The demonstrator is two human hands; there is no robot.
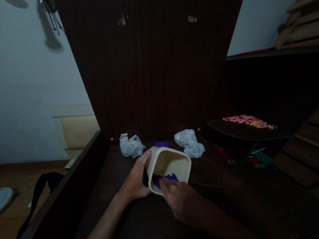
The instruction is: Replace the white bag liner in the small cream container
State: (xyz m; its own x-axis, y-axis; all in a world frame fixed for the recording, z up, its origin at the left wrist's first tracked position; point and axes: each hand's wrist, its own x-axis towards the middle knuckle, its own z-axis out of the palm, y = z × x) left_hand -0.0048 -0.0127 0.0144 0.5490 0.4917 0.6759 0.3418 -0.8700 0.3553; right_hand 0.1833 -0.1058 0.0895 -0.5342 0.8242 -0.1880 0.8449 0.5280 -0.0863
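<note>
Left hand (136,180): fingers closed around the left outer side of the cream rounded-square container (169,161), gripping it. Container's tilted, open mouth facing the camera, right between the two hands. Right hand (181,198): fingers bunched and part curled, reaching into the mouth at its lower edge, on the crumpled purple material (171,177) inside. Can't tell if they're pinching it or just touching. Second purple piece (161,144) sits beyond the fingers, behind the container, partly hidden by it. Crumpled whitish plastic bag (133,146) just past the left fingertips; another crumpled bag (190,143) beyond and right of the right fingers. Thin reddish-brown loop (220,172) lies on the dark wooden surface (149,225), right of the right fingers. Well off to the right of them: small multicolored pieces (249,121) spread on a dark curved shelf (224,129), with green item (262,157) below, too dark to identify. Dark wood panel (153,66) stands upright past both hands.
</note>
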